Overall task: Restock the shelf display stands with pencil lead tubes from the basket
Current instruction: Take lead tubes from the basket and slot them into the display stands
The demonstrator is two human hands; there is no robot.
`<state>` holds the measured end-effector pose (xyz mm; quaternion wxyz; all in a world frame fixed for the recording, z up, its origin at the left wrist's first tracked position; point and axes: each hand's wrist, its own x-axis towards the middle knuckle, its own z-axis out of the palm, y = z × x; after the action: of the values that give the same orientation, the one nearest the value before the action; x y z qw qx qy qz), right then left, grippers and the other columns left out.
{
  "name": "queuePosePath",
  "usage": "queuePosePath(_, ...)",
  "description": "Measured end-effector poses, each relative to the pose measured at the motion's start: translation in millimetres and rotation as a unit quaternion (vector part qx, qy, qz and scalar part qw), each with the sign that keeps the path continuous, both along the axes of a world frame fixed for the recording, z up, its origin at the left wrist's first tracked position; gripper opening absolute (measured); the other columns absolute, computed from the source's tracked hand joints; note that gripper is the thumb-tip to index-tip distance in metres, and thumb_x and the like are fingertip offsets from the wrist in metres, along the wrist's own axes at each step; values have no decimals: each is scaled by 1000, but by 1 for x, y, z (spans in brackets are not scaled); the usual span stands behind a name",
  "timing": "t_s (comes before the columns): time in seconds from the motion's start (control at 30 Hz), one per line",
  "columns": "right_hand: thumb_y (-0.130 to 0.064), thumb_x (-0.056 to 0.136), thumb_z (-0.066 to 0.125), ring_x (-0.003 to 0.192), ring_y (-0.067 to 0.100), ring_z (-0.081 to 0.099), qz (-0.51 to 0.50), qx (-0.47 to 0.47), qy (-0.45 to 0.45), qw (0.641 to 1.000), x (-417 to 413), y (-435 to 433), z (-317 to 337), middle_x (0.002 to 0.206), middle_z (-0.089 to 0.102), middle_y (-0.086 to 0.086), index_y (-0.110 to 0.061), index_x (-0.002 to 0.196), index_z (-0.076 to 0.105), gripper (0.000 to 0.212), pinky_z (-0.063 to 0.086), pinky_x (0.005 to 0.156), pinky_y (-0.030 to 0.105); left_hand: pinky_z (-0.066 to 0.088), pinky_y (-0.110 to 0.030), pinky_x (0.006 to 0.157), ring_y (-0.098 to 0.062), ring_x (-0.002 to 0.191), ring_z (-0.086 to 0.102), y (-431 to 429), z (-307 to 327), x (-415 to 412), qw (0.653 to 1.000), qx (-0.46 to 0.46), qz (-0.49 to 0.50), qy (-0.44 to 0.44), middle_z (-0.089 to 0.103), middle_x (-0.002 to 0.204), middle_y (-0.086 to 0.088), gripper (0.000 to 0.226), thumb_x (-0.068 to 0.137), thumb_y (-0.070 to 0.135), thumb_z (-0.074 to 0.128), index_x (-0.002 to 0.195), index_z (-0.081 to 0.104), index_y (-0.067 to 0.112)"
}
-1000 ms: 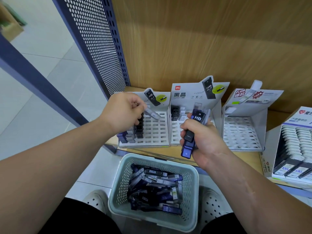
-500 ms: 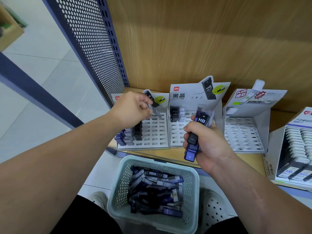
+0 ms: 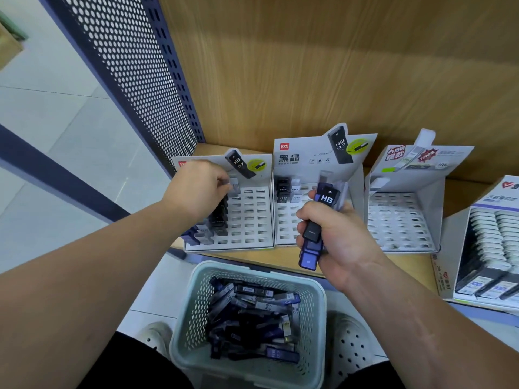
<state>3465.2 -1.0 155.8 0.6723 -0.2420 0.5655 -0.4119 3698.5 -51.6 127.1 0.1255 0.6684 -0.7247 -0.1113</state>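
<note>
Stands (image 3: 404, 220), three in number, are ranged on the shelf (image 3: 460, 192). One pale grey tube (image 3: 234, 184) is pinched by the left grip (image 3: 196, 189) above the left stand (image 3: 247, 220). Several flat dark tubes (image 3: 320, 217), one marked HB, are clenched in the right grip (image 3: 337, 237); many more are heaped in one basket (image 3: 186, 327).

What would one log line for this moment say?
left hand: pinching grey lead tube at left display stand | right hand: gripping tube bundle | basket: holds tubes

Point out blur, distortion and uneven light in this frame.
Head view: motion blur smears the left hand and its pale tube; the HB tube in the right hand reads sharp; wide-angle distortion slants the perforated panel; the wooden back panel is unevenly lit, darker on top.
</note>
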Motion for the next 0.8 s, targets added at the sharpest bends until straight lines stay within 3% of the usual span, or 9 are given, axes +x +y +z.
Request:
queuePosePath(0.1,4,86,65,63,19,49,2,-1,1,1000,2,0,0,62,54,-1,-21,81,60,27,40,63,35,41,-31,61,-23,66,51,-1,-5,3,1000,-2,-9,-20,55,66,1,21,91,20,65,72,69,13)
queuePosePath(0.57,4,84,66,65,19,51,7,6,-2,1000,0,1,1,65,56,-1,-21,85,60,26,41,62,33,51,-39,65,-25,74,59,-6,-7,1,998,31,-43,-36,67,79,-6,20,92,22,60,78,72,14)
queuePosePath(0.8,4,84,66,64,19,52,23,13,-22,999,-2,2,4,64,57,0,-20,89,60,25,41,63,35,52,-40,64,-26,72,58,-5,-10,-2,999,-21,-8,-35,63,74,-2,7,90,18,64,85,67,15)
